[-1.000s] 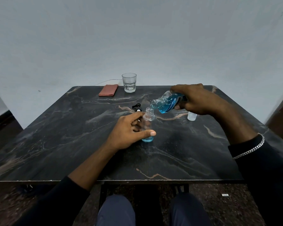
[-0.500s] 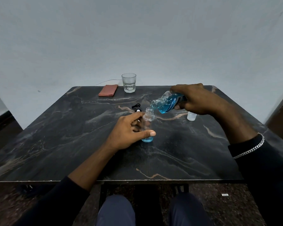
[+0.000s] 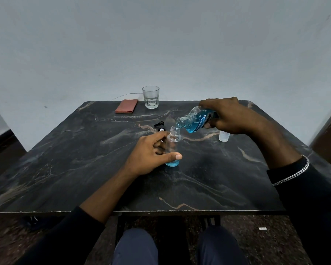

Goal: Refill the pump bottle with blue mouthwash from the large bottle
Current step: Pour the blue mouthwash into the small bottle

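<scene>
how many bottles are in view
2: the small pump bottle stands mid-table in the left hand; the large bottle is tilted over its mouth in the right hand. None appears hidden.

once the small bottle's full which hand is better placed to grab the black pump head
Left, probably. The left hand sits just in front of the pump head, and the small bottle it grips stands on the table. The right hand is farther off and holds the tilted large bottle.
</scene>
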